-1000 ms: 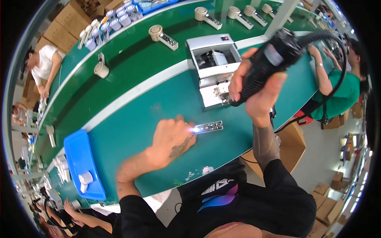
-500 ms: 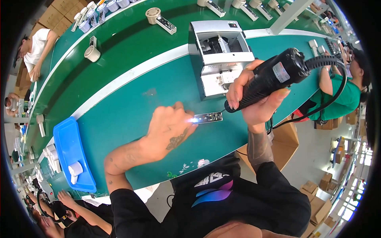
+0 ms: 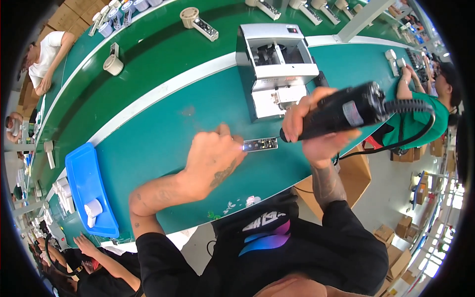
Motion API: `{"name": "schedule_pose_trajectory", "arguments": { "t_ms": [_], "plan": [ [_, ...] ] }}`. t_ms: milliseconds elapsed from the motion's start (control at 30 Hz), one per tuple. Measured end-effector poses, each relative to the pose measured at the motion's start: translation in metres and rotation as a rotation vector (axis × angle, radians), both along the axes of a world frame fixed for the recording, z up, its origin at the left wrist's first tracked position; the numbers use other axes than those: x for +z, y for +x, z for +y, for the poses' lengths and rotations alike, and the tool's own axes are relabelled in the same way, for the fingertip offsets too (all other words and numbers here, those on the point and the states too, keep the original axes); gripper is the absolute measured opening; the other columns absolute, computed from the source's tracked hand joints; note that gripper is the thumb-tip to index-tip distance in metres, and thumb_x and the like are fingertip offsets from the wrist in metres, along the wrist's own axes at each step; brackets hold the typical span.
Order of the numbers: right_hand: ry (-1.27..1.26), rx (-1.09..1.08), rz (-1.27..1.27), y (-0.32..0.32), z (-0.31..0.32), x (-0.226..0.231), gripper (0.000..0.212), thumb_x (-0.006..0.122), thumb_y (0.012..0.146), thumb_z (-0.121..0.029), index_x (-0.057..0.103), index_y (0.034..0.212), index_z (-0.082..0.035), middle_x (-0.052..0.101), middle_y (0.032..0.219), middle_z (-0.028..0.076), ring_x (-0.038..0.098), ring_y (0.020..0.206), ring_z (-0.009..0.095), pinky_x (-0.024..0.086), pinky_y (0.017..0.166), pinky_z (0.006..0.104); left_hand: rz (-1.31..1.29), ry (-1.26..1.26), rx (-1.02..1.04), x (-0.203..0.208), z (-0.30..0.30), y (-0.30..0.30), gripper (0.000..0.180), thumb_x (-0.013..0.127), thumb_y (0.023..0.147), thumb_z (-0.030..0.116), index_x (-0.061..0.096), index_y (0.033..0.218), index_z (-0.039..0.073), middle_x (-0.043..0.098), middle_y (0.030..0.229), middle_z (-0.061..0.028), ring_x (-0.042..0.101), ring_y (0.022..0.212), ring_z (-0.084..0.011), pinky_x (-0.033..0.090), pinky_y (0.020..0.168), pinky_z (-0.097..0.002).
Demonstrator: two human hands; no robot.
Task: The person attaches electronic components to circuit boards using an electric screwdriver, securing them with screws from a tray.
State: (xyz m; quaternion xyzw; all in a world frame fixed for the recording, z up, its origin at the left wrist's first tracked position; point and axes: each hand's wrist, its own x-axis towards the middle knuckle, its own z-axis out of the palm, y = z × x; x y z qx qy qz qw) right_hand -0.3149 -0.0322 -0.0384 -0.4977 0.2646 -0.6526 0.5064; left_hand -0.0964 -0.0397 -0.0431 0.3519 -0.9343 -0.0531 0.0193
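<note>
My left hand [image 3: 213, 158] is closed on the end of a small handheld device with a bare circuit board [image 3: 261, 144]. A bluish light glows on the board beside my fingertips. My right hand [image 3: 316, 131] is wrapped round a black electric screwdriver [image 3: 341, 114], which lies nearly level with its cable leaving at the right. The screwdriver's front end is close to the board's right end; whether its bit touches cannot be told. Behind my right hand stands a silver and black screw feeder [image 3: 277, 64] with an open top window.
At the left a blue tray [image 3: 91, 188] holds a white device [image 3: 92, 210]. Several part-built devices sit on the green conveyor [image 3: 153, 47] beyond a pale rail. A cardboard box [image 3: 354, 180] stands below the table's right edge. Co-workers sit at both sides.
The screwdriver has swung lower and flatter, its rear end moving down and right with my right hand. The light on the board has dimmed. My left hand has hardly moved.
</note>
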Motion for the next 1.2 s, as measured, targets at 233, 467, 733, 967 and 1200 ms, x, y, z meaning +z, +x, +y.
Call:
{"name": "schedule_pose_trajectory", "arguments": {
  "t_ms": [233,467,733,967,1200],
  "plan": [
    [-0.259,-0.243,-0.019,-0.015,-0.018,0.057,0.110,0.027,0.074,-0.096,0.037,0.137,-0.005,0.047,0.061,0.006,0.046,0.043,0.017,0.041,0.041,0.0313,-0.064,0.031,0.012,0.000,0.002,-0.002,0.027,0.073,0.084,0.032,0.065,0.080,0.007,0.057,0.075,-0.0113,0.061,0.054,-0.0233,0.045,0.046,-0.0354],
    [-0.094,-0.358,0.341,-0.001,-0.042,0.053,0.101,0.027,0.079,-0.092,0.039,0.123,-0.002,0.046,0.058,0.007,0.046,0.042,0.017,0.041,0.043,0.0307,-0.011,0.015,-0.010,0.001,0.001,-0.001,0.027,0.073,0.084,0.032,0.065,0.080,0.007,0.056,0.073,-0.0110,0.060,0.053,-0.0238,0.045,0.046,-0.0357],
    [0.061,-0.131,0.101,0.004,-0.003,0.030,0.100,0.027,0.079,-0.092,0.037,0.126,-0.004,0.044,0.058,0.006,0.044,0.041,0.016,0.040,0.040,0.0310,-0.022,0.026,-0.009,0.001,-0.001,0.002,0.027,0.072,0.085,0.034,0.065,0.080,0.008,0.056,0.073,-0.0094,0.060,0.053,-0.0219,0.043,0.046,-0.0343],
    [0.083,-0.130,0.146,0.004,0.003,0.015,0.099,0.028,0.079,-0.092,0.037,0.124,-0.004,0.045,0.058,0.006,0.045,0.041,0.016,0.040,0.041,0.0314,-0.023,0.028,-0.012,0.001,-0.003,0.000,0.028,0.072,0.085,0.035,0.065,0.079,0.008,0.055,0.073,-0.0090,0.059,0.052,-0.0211,0.042,0.046,-0.0345],
    [0.151,-0.221,0.011,0.009,0.011,0.017,0.103,0.039,0.073,-0.094,0.040,0.120,-0.003,0.048,0.056,0.006,0.044,0.040,0.014,0.039,0.040,0.0284,-0.008,0.036,-0.005,0.002,-0.001,0.000,0.029,0.072,0.086,0.034,0.065,0.078,0.007,0.055,0.073,-0.0092,0.059,0.052,-0.0207,0.042,0.045,-0.0336]
  ]
}}
